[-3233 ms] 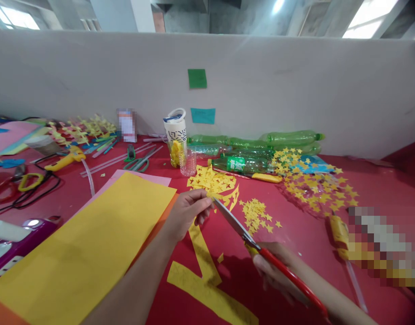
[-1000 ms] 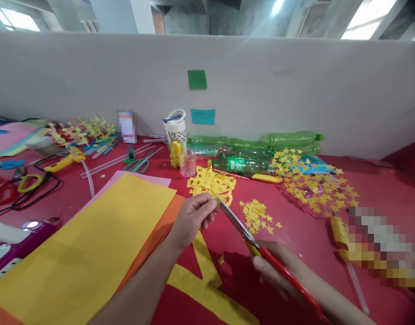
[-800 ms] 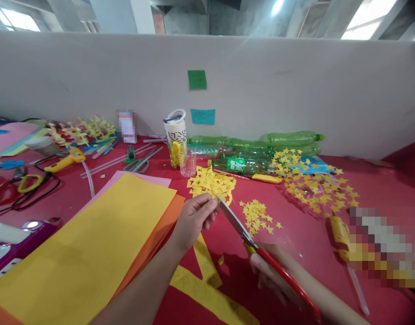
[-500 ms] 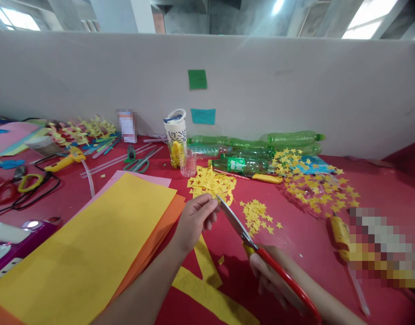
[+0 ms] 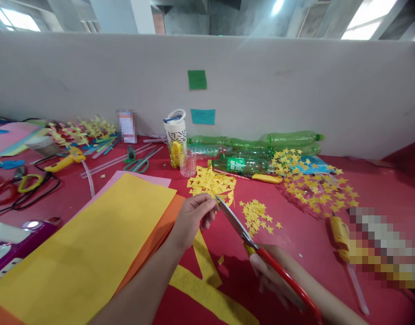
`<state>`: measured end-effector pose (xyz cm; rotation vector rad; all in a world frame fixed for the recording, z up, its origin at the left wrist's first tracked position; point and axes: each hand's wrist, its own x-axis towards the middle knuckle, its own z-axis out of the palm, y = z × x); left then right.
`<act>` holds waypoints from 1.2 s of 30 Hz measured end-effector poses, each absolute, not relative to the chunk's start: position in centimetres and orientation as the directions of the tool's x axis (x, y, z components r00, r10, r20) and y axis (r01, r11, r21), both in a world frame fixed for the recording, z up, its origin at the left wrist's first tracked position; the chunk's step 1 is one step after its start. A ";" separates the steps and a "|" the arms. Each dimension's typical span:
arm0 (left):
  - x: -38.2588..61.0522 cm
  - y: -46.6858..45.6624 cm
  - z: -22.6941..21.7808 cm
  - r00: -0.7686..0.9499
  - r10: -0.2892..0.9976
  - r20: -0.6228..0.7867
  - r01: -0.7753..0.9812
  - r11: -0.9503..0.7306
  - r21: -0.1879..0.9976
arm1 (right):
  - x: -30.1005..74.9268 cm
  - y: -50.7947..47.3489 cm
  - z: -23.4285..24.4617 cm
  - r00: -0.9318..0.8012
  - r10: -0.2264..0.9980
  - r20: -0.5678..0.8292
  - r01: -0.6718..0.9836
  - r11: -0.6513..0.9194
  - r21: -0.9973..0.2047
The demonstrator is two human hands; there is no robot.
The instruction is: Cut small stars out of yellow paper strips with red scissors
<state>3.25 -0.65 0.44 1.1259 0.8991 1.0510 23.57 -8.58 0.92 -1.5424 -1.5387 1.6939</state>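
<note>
My left hand (image 5: 194,219) is pinched, thumb against fingers, over the middle of the table. A tiny bit of yellow paper shows at its fingertips, mostly hidden. In my right hand (image 5: 266,271) are scissors with red handles (image 5: 288,280), their blades (image 5: 235,220) pointing up and left, tips touching or very near the pinched paper. Behind the fingertips lies a pile of yellow paper scraps (image 5: 207,180) with star-shaped cutouts. Small yellow paper stars (image 5: 255,214) are heaped right of the blades. Below the hands lie yellow paper strips (image 5: 214,295).
Yellow sheets (image 5: 126,225) over orange ones cover the left. Green plastic bottles (image 5: 251,164) line the grey partition (image 5: 261,81), near a white tumbler (image 5: 173,135) and a yellow cutter (image 5: 266,178). Glue guns (image 5: 339,234) (image 5: 67,159) lie on both sides; a purple power strip (image 5: 28,243) sits left.
My left hand has shifted very slightly left, and the bit of paper at its fingertips shows a little differently. The scissors have barely moved.
</note>
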 end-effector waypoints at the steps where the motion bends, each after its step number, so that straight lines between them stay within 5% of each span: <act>1: 3.2 -0.6 0.5 0.267 0.963 -0.045 -0.189 0.098 0.977 | 23.6 -8.6 1.0 -0.328 0.828 -0.454 0.368 -0.331 -0.869; 11: 3.0 -0.4 1.0 0.195 0.979 -0.053 -0.258 0.103 0.961 | 23.8 -8.4 0.6 -0.342 0.832 -0.437 0.373 -0.307 -0.876; 21: 2.5 -0.1 0.8 0.210 0.977 -0.026 -0.099 0.048 0.994 | 24.3 -8.2 0.5 -0.368 0.850 -0.377 0.421 -0.209 -0.882; 36: 2.8 -0.3 0.8 0.297 0.955 -0.019 -0.233 0.091 0.968 | 24.1 -8.2 0.6 -0.362 0.854 -0.374 0.380 -0.231 -0.896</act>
